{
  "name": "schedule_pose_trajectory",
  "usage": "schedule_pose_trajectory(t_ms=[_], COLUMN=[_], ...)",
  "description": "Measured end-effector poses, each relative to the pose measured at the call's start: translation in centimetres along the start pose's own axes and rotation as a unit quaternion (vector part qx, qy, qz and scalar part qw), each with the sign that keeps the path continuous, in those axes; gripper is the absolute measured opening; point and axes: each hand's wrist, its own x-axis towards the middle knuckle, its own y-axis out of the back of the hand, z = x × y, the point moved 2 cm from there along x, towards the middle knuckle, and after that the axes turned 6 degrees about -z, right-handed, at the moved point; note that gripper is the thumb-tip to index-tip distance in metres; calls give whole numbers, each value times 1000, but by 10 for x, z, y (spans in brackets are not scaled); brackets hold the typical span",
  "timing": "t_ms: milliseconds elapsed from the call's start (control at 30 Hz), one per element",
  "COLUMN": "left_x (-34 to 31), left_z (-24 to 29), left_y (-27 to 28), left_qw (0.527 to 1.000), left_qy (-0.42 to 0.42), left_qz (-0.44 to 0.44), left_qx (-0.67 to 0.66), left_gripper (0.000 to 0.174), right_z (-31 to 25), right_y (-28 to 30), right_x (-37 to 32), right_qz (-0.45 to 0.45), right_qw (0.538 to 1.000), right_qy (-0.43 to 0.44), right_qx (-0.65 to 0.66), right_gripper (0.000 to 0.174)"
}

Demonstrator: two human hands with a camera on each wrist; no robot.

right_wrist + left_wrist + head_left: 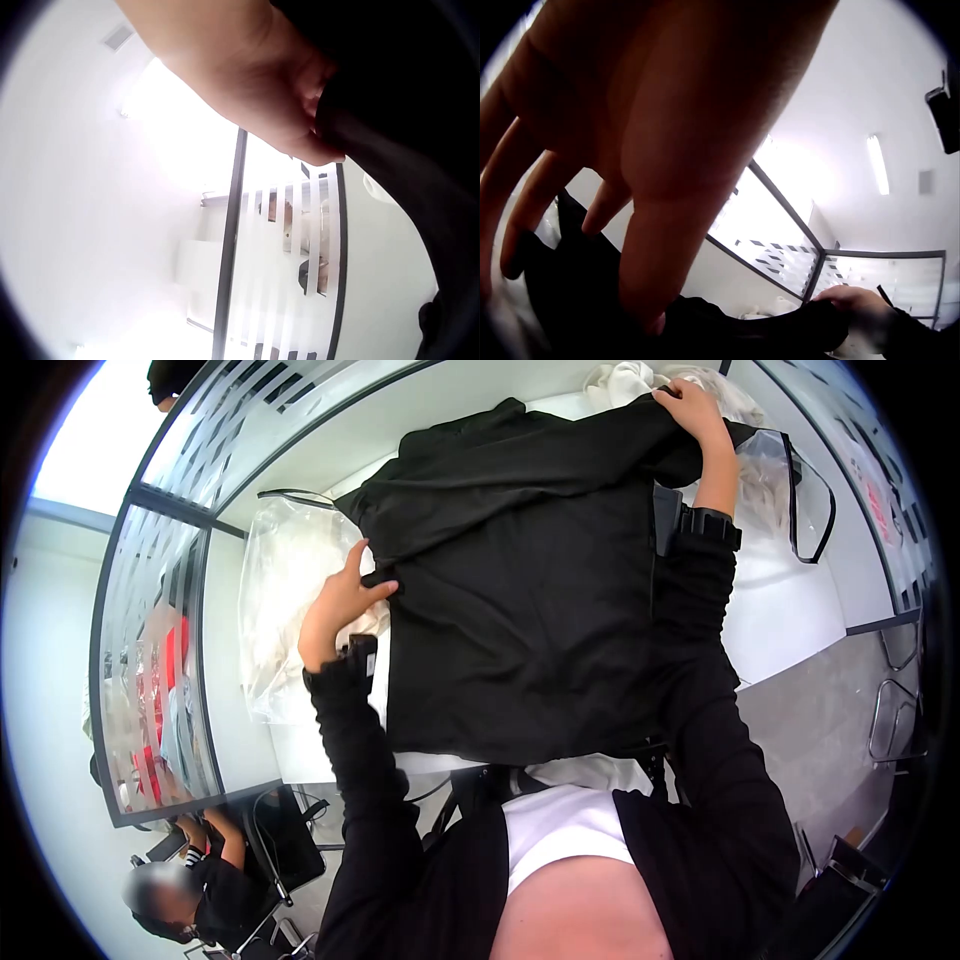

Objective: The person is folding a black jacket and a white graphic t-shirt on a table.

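Observation:
A black garment (520, 630) is spread over the white table, its upper part folded across in a long diagonal band. At its left edge is my left hand (345, 603), thumb and fingers spread apart and touching the cloth. In the left wrist view the fingers (641, 247) are fairly straight, with black cloth under them. My right hand (700, 415) pinches the garment's far right corner between thumb and fingers. The right wrist view shows that hand (262, 82) gripping a bunched edge, with cloth (397, 165) hanging away from it.
A clear plastic bag (265, 630) with pale cloth lies left of the garment. Another clear bag (765, 480) with dark handles is at the right. Whitish cloth (620, 380) lies at the back. Glass partitions (160, 660) edge the table (790, 630); a person (215, 890) sits beyond the left one.

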Motion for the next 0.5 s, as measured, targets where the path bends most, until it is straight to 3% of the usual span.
schedule_pose_trajectory(t_ms=[133, 200, 333, 367, 467, 500], left_x=[-42, -58, -82, -89, -93, -103], left_z=[-7, -3, 3, 9, -5, 2], left_y=[-24, -35, -57, -59, -63, -54], left_qw=[995, 994, 995, 996, 965, 973], left_qy=[-82, -67, -73, -57, -190, -148], left_qz=[37, 63, 24, 30, 79, 88], left_qx=[-50, -65, -61, -60, -160, -155], left_gripper=[82, 83, 81, 68, 52, 39], right_z=[-4, -3, -4, -5, -17, -17], right_y=[-1, -4, -7, -6, 0, -1], right_x=[2, 3, 1, 0, -3, -1], right_qz=[-13, -18, 10, 16, 5, 13], right_qw=[1000, 1000, 1000, 1000, 999, 1000], right_qy=[-20, -20, 3, 7, 6, 5], right_qx=[-1, -3, 9, 13, 46, 9], right_gripper=[38, 38, 37, 37, 36, 34])
